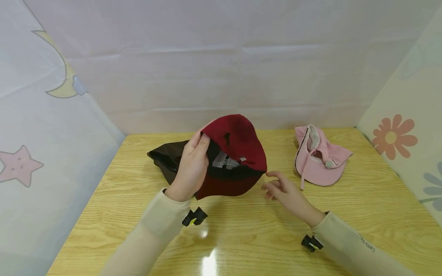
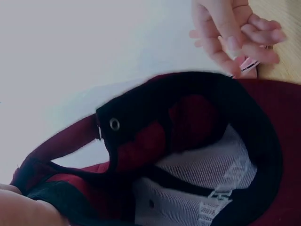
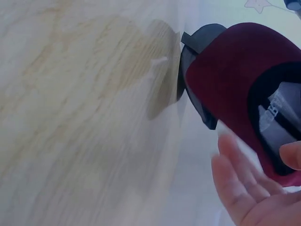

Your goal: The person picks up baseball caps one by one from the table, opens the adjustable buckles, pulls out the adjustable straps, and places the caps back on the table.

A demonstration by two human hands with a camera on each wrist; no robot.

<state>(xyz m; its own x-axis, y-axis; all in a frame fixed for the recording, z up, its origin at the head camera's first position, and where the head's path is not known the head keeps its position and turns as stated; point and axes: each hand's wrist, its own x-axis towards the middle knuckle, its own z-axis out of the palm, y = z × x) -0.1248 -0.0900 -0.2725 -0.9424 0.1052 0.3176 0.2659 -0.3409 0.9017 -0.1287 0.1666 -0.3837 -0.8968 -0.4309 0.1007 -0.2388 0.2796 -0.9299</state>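
A dark red baseball cap [image 1: 238,134] is held up over the table, its inside facing me. My left hand [image 1: 192,166] grips it by the back edge, thumb on the near side. Printed mesh lining [image 2: 202,165] and a black sweatband show inside, along with an adjustable strap [image 2: 70,139] in the left wrist view. Near the cap's right edge is my right hand [image 1: 286,193], fingers loosely extended, index fingertip right at the rim. The right wrist view shows that hand [image 3: 249,200] palm up beside the cap's brim [image 3: 225,70].
A dark brown or black cap [image 1: 162,153] lies on the wooden table [image 1: 248,241], partly hidden behind my left hand and the red cap. Toward the back right rests a pink cap [image 1: 326,178] with its strap hanging loose. Printed cloth walls [image 1: 221,69] enclose the table.
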